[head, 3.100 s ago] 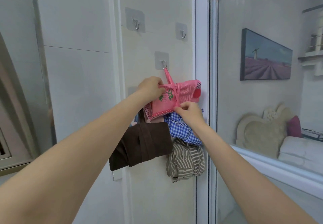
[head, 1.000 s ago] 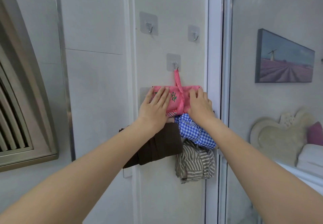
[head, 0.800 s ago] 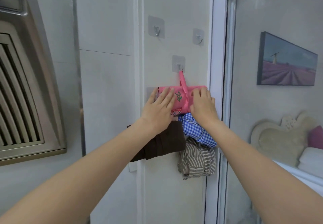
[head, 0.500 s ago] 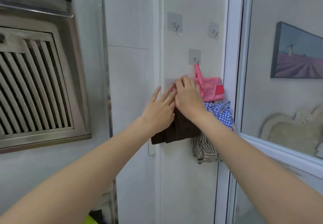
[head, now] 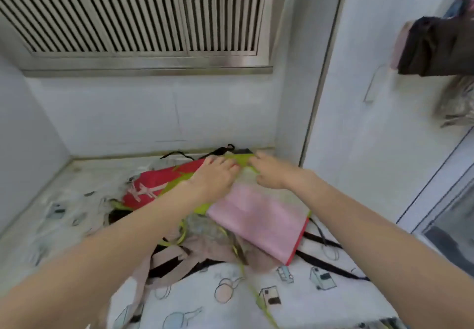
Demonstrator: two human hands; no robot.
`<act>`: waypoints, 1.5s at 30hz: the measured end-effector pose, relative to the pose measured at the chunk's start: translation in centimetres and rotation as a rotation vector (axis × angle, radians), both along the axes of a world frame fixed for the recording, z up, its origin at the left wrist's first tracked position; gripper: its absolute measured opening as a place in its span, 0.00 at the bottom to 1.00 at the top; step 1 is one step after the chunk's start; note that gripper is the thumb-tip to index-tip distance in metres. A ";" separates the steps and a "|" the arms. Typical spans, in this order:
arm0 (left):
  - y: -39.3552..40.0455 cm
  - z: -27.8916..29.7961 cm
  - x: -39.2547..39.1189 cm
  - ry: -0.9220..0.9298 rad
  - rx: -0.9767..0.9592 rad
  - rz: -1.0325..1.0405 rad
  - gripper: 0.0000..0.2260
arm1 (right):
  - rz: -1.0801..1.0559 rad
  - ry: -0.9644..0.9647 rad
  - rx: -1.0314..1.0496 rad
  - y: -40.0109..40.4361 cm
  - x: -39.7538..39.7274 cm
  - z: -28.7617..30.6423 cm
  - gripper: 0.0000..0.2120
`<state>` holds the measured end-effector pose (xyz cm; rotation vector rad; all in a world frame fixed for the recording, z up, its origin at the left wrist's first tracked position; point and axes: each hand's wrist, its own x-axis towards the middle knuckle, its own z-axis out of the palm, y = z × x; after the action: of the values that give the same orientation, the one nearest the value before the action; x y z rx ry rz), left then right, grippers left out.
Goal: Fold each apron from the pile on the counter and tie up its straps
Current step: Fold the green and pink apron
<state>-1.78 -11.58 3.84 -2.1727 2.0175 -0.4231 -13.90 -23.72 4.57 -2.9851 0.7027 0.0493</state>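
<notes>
The worktop [head: 46, 215] fills the lower part of the view, a pale surface that runs back to the wall below a slatted metal vent [head: 133, 13]. A white apron printed with small cartoon shapes [head: 295, 285] lies spread over its near side, and its lower edge is cut off by the frame. On top of this sits the pile of aprons [head: 205, 231], a heap whose long axis runs from the near centre back toward the far wall. The uppermost piece is a pink apron with lime green edging [head: 259, 215]; its pink panel slants from the far end of the pile down toward the near right, ending in a thin red border. A red apron [head: 159, 179] lies just left of it, pointing toward the far right, half under the left forearm. Beige cloth and black straps [head: 323, 264] spill from under the pile at the near side, and how these layers belong together is hard to make out, as the whole picture is blurred.

At the upper right, cut off by the frame, a dark brown folded apron [head: 441, 46] hangs on the wall above a striped one [head: 459, 102].

Both hands reach to the far end of the pink apron. The left hand [head: 215, 174] rests on the green edge with fingers spread and fairly straight. The right hand [head: 272, 171] lies just beside it, fingers extended on the same edge; whether it pinches the cloth cannot be told.
</notes>
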 end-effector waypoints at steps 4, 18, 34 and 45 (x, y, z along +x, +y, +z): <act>6.5 -5.4 4.3 0.098 0.277 0.167 0.20 | 0.005 0.234 0.140 4.3 3.1 -5.7 0.19; 9.7 -11.9 13.0 0.518 0.414 0.399 0.22 | -0.232 0.117 0.832 5.3 13.7 -14.0 0.25; 8.5 -3.8 17.5 0.835 -0.523 0.829 0.16 | -0.033 -0.511 1.325 8.4 19.3 3.3 0.12; 10.5 16.5 15.3 1.218 -0.945 0.377 0.09 | -0.121 -1.105 0.016 8.6 13.4 22.7 0.26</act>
<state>13.57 -1.07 20.35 -4.0340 1.8183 0.1357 -0.52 -15.12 27.27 -2.3457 0.6587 -1.4194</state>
